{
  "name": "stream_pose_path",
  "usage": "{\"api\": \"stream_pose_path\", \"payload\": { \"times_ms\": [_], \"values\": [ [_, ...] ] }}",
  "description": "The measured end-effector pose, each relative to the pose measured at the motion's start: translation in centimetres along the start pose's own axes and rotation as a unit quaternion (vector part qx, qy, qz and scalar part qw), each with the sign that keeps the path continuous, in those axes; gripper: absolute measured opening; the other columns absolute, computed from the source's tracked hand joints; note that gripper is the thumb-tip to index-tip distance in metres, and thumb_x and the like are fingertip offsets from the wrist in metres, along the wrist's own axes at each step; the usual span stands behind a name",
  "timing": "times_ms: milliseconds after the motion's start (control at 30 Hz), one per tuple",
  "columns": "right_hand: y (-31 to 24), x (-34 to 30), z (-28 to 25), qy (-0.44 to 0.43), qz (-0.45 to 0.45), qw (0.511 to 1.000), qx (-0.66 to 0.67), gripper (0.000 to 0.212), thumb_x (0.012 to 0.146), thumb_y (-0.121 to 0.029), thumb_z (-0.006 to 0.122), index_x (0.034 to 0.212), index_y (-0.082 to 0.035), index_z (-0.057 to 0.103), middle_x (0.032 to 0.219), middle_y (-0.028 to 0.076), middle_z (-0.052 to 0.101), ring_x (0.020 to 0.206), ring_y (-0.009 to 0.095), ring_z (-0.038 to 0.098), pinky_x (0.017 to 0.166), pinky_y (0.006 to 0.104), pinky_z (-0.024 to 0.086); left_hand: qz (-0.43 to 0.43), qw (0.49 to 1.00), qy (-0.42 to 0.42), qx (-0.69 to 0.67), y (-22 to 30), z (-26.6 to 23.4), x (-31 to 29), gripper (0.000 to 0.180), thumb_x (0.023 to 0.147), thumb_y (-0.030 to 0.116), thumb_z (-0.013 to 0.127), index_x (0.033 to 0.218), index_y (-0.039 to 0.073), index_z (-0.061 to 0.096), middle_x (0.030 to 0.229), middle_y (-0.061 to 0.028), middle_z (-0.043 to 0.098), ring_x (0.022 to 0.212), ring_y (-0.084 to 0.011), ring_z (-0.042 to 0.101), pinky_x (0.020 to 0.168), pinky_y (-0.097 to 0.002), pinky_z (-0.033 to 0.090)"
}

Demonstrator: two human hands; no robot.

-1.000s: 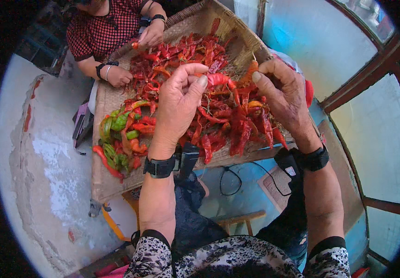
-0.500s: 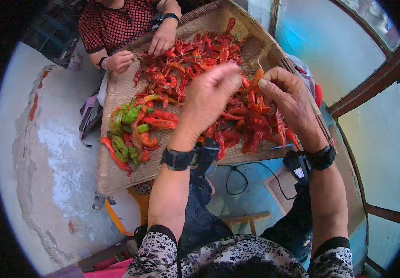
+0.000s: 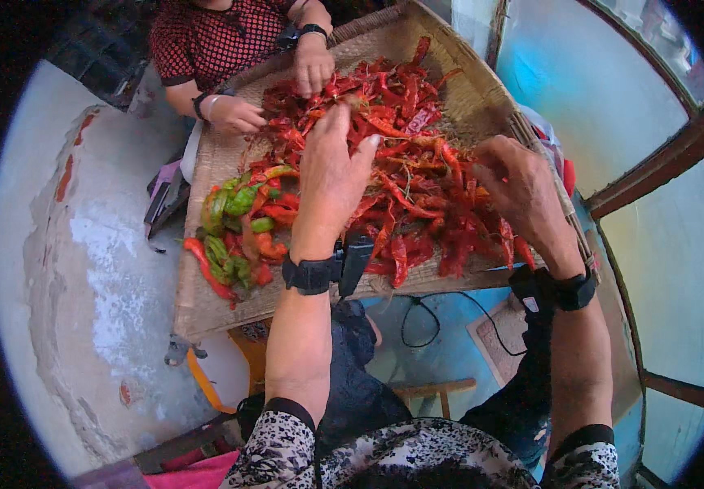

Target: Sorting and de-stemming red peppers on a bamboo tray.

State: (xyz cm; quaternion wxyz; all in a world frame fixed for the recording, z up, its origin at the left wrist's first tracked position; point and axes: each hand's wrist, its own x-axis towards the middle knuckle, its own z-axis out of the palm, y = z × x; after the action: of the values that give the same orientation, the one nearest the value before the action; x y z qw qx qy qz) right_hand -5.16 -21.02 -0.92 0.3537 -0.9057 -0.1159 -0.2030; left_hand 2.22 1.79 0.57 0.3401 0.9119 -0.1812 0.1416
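Head view: a pale wall with worn paint stands at the left, and framed window panes stand at the right.
Woven tray: this wide, shallow tray lies between the person and a co-worker, who is at its far left side.
Red peppers: the heap covers the middle and the right part of the tray, many of them wrinkled.
Left hand: this hand is above the heap, its fingers stretched forward and its thumb set apart from them.
Right hand: this hand is near the right side of the tray, with fingers curled; I cannot tell if it pinches something.
Co-worker's hands: one is at the far edge of the heap, the other is near its left edge.
Green peppers: a small group lies in the left part of the tray, beside some red ones.
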Motion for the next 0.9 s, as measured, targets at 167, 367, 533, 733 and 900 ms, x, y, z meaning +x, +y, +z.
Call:
{"api": "stream_pose_path", "payload": {
  "times_ms": [167,367,533,733,900],
  "values": [
    [-0.7,-0.4,-0.4,0.003,-0.001,0.998,-0.064,0.016,0.079,-0.009,0.069,0.085,-0.002,0.056,0.076,0.018,0.057,0.075,0.038,0.058,0.064,0.0431,0.046,0.006,0.986,-0.145,-0.086,0.9,-0.4,-1.8,0.054,0.086,0.024,0.066,0.132,-0.001,0.049,0.109,-0.0118,0.065,0.079,-0.0151,0.061,0.077,-0.0297,0.049],
    [-1.7,1.3,-0.2,0.052,-0.011,0.996,-0.066,0.036,0.091,-0.03,0.06,0.069,-0.002,0.054,0.065,0.021,0.056,0.061,0.04,0.058,0.054,0.0448,0.044,0.019,0.991,-0.106,-0.085,1.2,0.2,-1.7,0.044,0.086,0.021,0.064,0.123,-0.001,0.054,0.112,-0.0188,0.062,0.086,-0.0307,0.062,0.082,-0.0398,0.049],
    [-3.0,0.4,0.3,0.054,-0.026,0.997,-0.055,0.033,0.093,-0.028,0.057,0.07,-0.005,0.054,0.064,0.02,0.055,0.062,0.041,0.057,0.053,0.0465,0.044,0.222,0.952,-0.208,0.037,1.0,1.0,-3.4,0.035,0.074,0.011,0.072,0.106,0.005,0.06,0.106,-0.0122,0.057,0.103,-0.0319,0.052,0.09,-0.039,0.044],
    [-2.9,0.0,1.7,0.022,-0.037,0.998,-0.04,0.019,0.091,-0.018,0.059,0.08,-0.005,0.053,0.065,0.021,0.055,0.063,0.041,0.058,0.054,0.047,0.044,0.235,0.956,-0.158,0.078,1.1,1.7,-3.8,0.021,0.074,0.007,0.068,0.093,0.003,0.059,0.094,-0.0119,0.053,0.092,-0.0311,0.051,0.082,-0.04,0.045],
    [-3.3,0.6,2.0,0.054,0.025,0.998,-0.007,0.029,0.09,-0.006,0.056,0.119,-0.007,0.054,0.069,0.021,0.058,0.065,0.039,0.062,0.056,0.0436,0.047,0.201,0.968,-0.147,0.025,1.3,1.0,-3.6,0.015,0.079,0.009,0.066,0.091,0.004,0.062,0.094,-0.0117,0.059,0.094,-0.0311,0.054,0.081,-0.0402,0.046]
  ]
}}
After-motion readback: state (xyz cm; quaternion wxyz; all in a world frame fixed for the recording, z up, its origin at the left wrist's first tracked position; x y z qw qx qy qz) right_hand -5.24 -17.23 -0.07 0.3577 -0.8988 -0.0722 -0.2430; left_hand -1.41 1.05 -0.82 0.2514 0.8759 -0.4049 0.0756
